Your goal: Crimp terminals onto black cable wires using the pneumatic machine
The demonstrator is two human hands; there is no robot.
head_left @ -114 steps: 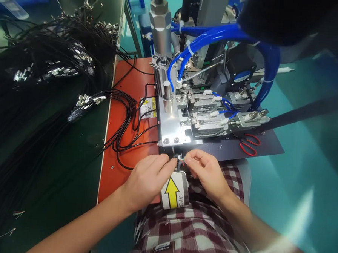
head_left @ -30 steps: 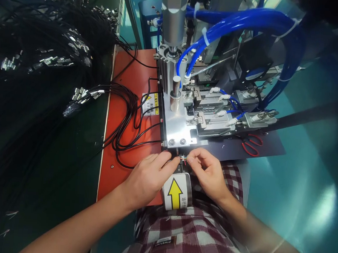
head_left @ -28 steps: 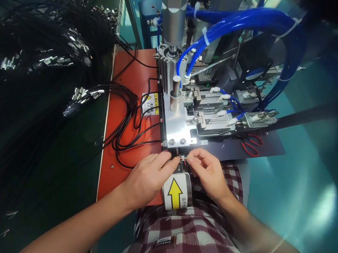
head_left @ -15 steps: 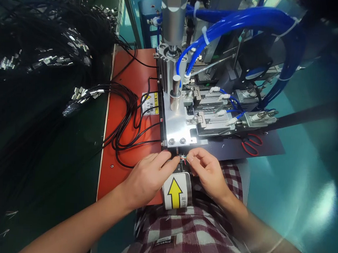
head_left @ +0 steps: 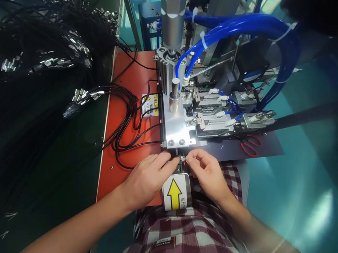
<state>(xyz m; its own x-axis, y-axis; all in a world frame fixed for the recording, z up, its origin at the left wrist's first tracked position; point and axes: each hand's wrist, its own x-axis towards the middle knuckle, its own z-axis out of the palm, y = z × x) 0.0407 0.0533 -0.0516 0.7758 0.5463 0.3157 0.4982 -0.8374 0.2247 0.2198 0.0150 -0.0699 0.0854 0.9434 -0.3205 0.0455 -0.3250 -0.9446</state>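
Note:
Thin coloured wires (head_left: 183,158), red, white and green among them, show between my two hands at the front end of the machine. My left hand (head_left: 149,174) is closed, its thumb and forefinger tips at the left end of these wires; the cable they come from is mostly hidden under the fingers. From the right, my right hand (head_left: 207,174) pinches the wire ends between thumb and forefinger. Just beyond the fingers is the machine's metal plate (head_left: 174,128) with two bolts. A yellow arrow label (head_left: 175,193) lies right below the wires.
Black cables (head_left: 121,120) loop over the red board (head_left: 126,184) on the left. A large heap of cables with metal ends (head_left: 80,95) lies farther left. Blue air hoses (head_left: 248,25) arch over the pneumatic cylinders (head_left: 214,121). Red-handled scissors (head_left: 250,145) rest at the right.
My hands hold nearly the same pose at the wires, with only slight finger movement. The view has shifted a little; the blue hoses appear slightly lower.

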